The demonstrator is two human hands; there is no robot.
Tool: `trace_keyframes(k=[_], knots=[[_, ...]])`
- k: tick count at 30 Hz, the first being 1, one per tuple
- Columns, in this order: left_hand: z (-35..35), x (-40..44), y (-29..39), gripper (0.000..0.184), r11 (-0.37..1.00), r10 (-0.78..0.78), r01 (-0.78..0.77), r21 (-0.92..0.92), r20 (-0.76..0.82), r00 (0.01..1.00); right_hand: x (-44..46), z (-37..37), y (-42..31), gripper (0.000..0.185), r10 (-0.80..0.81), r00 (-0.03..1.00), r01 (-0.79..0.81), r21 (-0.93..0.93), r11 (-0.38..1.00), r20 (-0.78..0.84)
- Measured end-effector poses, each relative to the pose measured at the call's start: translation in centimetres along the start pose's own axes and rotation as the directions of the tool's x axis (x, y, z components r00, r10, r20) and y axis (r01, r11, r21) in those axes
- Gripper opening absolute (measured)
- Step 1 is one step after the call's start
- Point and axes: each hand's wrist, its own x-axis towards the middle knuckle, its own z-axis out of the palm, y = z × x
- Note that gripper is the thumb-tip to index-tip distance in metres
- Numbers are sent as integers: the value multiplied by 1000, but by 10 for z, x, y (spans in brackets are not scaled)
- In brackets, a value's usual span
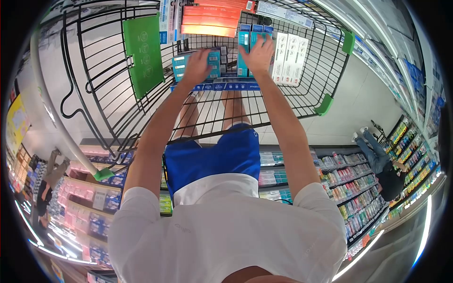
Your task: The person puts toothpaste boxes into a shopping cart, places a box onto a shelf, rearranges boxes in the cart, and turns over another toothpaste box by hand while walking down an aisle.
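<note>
My left hand [198, 66] lies over a stack of teal boxes [181, 69] inside a black wire shopping cart [217, 111], its fingers stretched out across the top. My right hand [258, 55] rests on upright teal boxes [243, 67], with thumb and fingers spread apart over them. Just right of that hand stand white boxes [289, 59] with small printing. Blue boxes [226, 86] lie in a row along the near side of the cart, between my forearms. Beyond my hands, a stack of orange-red boxes [210, 21] fills the far middle.
Green panel [143, 55] hangs on the cart's left side; a green corner piece [324, 104] is at its right. Shelves of packaged goods [347, 186] stand behind me on both sides. A person [384, 170] is at the right, another [47, 188] at the left.
</note>
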Motion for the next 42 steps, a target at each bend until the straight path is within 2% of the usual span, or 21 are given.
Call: trace_keyframes(k=[2,5,7,8,10,16,18,20,22,23,25,26,28,29,31,32,34,37,39,41,42], knots=[[27,14,23,67,923,-50,86,-376,105,993,-1,-1,7,81,24,998,-22,50,999,-49],[18,34,80,61,944,-73,109,-312,126,989,-8,-4,25,77,46,999,-42,153,987,-22],[28,49,95,58,875,-367,394,-283,144,919,-12,-9,22,77,29,999,-33,122,992,33],[30,54,100,58,870,-377,401,-286,138,916,-14,-12,22,77,32,996,-39,84,996,88],[36,59,106,54,875,-450,461,-150,100,887,-15,-13,22,76,31,993,-41,92,995,112],[27,70,97,48,885,-429,449,-123,155,890,-13,-10,28,70,73,997,-74,173,982,9],[-4,64,106,46,897,-409,426,-117,146,901,-3,-19,31,64,204,979,-188,342,921,-10],[-21,46,110,45,907,-390,406,-110,141,910,0,-19,39,61,261,965,-233,398,887,-19],[-32,35,107,43,986,-103,94,-136,-62,993,2,-20,45,58,314,949,-265,459,848,-34],[-36,34,106,43,987,-93,85,-133,-56,994,1,-21,47,56,361,932,-308,499,810,-11],[-41,33,102,42,970,198,-201,-133,-40,979,2,-25,49,53,404,915,-347,539,767,14],[-41,34,99,42,970,200,-204,-130,-39,979,3,-27,50,52,442,896,-394,528,752,40],[-38,37,95,41,888,460,-459,-39,62,886,4,-31,51,50,482,874,-444,514,734,67],[-34,37,94,41,888,460,-458,-43,65,886,4,-34,51,48,488,870,-448,518,728,66],[-28,43,90,39,794,585,-593,133,97,805,5,-36,51,46,494,867,-451,523,723,65],[-23,49,85,39,794,585,-593,132,98,805,5,-35,51,44,479,875,-440,524,729,69],[-18,60,77,37,687,658,-668,287,144,739,3,-35,51,42,464,883,-431,522,736,75],[-6,71,78,32,601,720,-742,297,203,664,4,-32,50,40,487,867,-466,521,715,106],[7,76,74,29,554,758,-784,279,220,614,1,-28,53,39,453,887,-430,521,738,89],[8,82,75,26,434,811,-833,343,253,528,1,-25,55,39,441,894,-415,516,749,77],[8,84,74,26,436,812,-834,338,252,527,0,-24,55,38,425,903,-395,519,758,67]])
